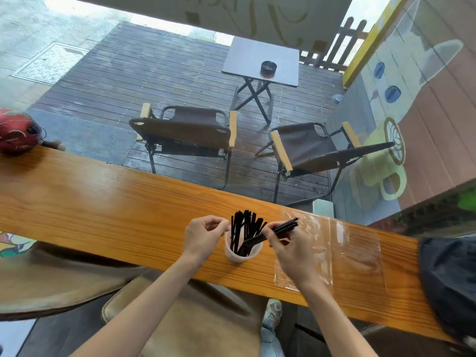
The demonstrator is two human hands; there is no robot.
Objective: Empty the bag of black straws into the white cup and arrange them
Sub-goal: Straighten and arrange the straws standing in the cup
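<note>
A white cup (240,255) stands on the wooden counter (103,210), with several black straws (243,228) upright in it and fanned out. My right hand (288,249) grips a small bundle of black straws (280,229), held slanted with its lower end over the cup's mouth. My left hand (203,235) is at the cup's left rim, fingers curled and pinched near the straws; whether it holds one is unclear. A clear plastic bag (334,251) lies flat on the counter to the right, partly under my right wrist.
A dark fabric bag (450,284) lies at the counter's right end and a red helmet-like object (18,132) at the far left. Beyond the glass are two folding chairs (185,135) and a small table (260,61). A tan stool (180,318) is under my arms.
</note>
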